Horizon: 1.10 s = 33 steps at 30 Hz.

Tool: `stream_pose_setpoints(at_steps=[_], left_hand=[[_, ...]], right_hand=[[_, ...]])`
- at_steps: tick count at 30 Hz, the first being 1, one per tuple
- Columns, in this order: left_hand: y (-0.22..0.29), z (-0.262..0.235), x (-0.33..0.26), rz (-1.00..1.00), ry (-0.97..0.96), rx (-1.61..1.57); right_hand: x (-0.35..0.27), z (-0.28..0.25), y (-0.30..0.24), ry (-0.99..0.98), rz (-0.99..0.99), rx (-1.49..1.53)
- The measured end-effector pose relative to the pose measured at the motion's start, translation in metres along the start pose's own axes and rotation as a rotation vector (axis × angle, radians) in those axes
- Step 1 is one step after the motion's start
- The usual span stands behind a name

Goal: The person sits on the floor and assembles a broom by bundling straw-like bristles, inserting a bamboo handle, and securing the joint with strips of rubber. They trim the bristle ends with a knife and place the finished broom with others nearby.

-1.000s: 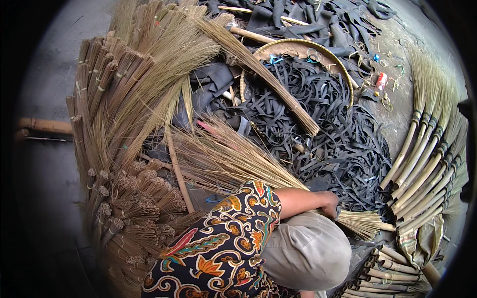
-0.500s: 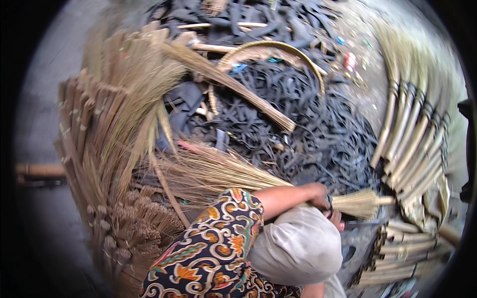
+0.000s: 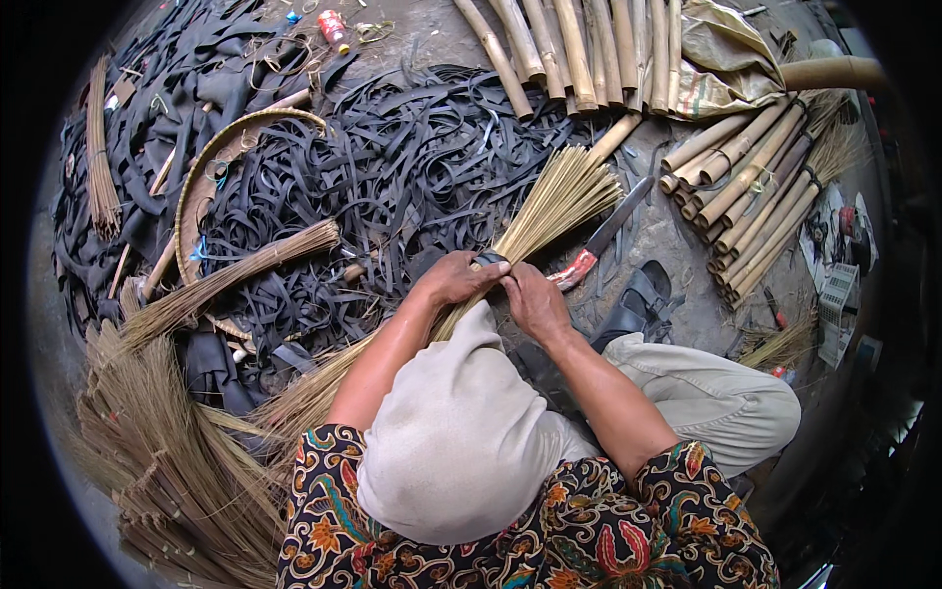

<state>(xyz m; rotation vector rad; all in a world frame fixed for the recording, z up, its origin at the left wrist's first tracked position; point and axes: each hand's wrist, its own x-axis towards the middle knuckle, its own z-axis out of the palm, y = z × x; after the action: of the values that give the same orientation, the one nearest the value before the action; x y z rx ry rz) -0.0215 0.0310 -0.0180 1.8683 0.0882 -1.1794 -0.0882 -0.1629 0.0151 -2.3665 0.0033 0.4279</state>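
A bundle of straw-coloured broom bristles [image 3: 557, 208] lies slantwise in front of me, its stiff cut ends flared toward the upper right. A pale bamboo stick [image 3: 616, 137] sticks out of that flared end. My left hand [image 3: 459, 279] is closed round the bundle's narrow part, beside a black rubber band [image 3: 488, 258] that goes around it. Close against the left thumb, my right hand [image 3: 538, 302] is closed, fingers pressed together at the bundle; what it pinches is hidden. The loose bristle end [image 3: 324, 383] runs to the lower left, partly behind my left forearm.
Black rubber strips [image 3: 392, 167] heap beyond my hands, around a woven tray rim [image 3: 186, 211]. A knife [image 3: 618, 218] with a red-wrapped handle lies right of the bundle. Bamboo handles [image 3: 579, 49] and finished brooms [image 3: 746, 187] are at the right; grass bundles [image 3: 167, 442] at the left.
The view has turned, so the heap and the brooms lie elsewhere in the picture. Both hands now show at the bundle's narrow part; before, the right was mostly hidden.
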Motion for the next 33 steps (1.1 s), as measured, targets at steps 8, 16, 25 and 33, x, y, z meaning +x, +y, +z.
stream_pose_setpoints(at_steps=[8, 16, 25, 33], left_hand=[[0.01, 0.006, -0.006, 0.004, 0.116, 0.101], [0.018, 0.008, -0.009, 0.092, 0.045, 0.077], [0.062, 0.027, 0.029, 0.074, 0.006, 0.523], [0.035, 0.005, 0.027, 0.208, -0.028, 0.408]], right_hand=[[-0.019, 0.019, -0.006, -0.144, 0.221, 0.429], [-0.023, 0.03, 0.004, -0.086, 0.14, 0.394], [-0.021, 0.043, -0.007, -0.212, 0.291, 0.361], [0.007, -0.038, 0.102, 0.237, 0.773, 0.041]])
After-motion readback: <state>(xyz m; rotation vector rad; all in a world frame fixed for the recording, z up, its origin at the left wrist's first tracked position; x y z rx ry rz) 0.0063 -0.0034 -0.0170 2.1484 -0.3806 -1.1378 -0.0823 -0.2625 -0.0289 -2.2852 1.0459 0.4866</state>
